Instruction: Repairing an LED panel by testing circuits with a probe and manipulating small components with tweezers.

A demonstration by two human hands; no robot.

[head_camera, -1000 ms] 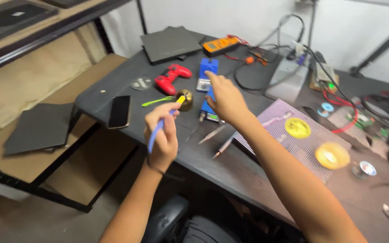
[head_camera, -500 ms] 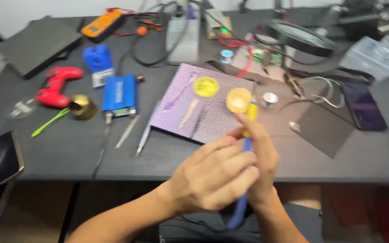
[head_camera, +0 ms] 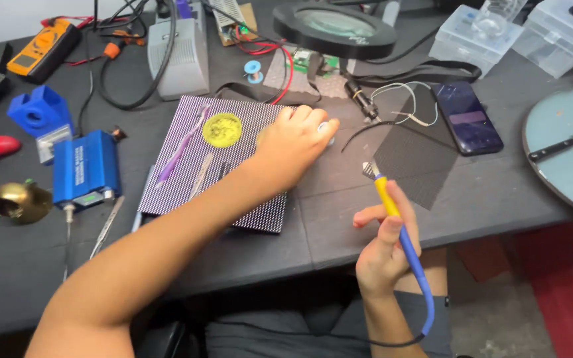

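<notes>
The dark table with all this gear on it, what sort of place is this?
Most likely an electronics repair or hobby workbench. The right hand holds a soldering iron, a multimeter lies at the table's far corner, and a round magnifier lamp sits near loose wires.

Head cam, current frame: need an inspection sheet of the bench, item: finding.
Surface: dark table, crowded.
Job's things: dotted panel flat; soldering iron, yellow and blue, tip up; yellow tin on the panel.
Clutter: blue box, brass ball, phone, magnifier lamp, multimeter, mesh sheet.
Grippers: left hand rests on the panel's right edge; right hand grips the iron.
Cables: black loop by the grey unit; red wires; iron cord hangs down.
Surroundings: clear bins, round grey table.
</notes>
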